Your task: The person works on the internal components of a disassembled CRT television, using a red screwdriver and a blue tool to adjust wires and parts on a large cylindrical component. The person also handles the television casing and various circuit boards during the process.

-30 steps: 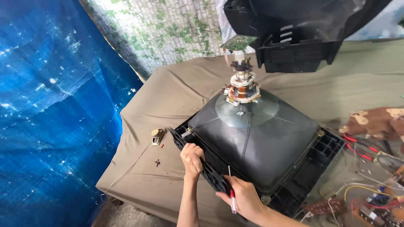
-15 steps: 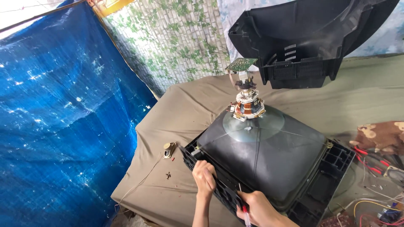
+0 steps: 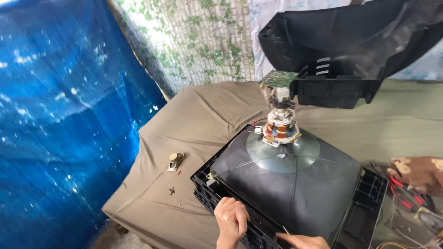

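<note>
A grey picture tube lies face down in a black plastic frame on a khaki-covered table. Its neck, with copper coils and a small green circuit board, points up. My left hand sits at the frame's near edge, fingers curled over the rim beside the tube. My right hand, mostly cut off by the picture's bottom edge, is closed on a thin metal tool whose tip points at the frame next to my left hand.
A black rear housing stands open behind the tube. A small speaker and loose screws lie left of the frame. Red wires and a camouflage cloth are at right. A blue tarp hangs left.
The view has tilted upward, so both hands now sit lower in the picture. They stay at the frame's near edge, and the right hand is more cut off.
</note>
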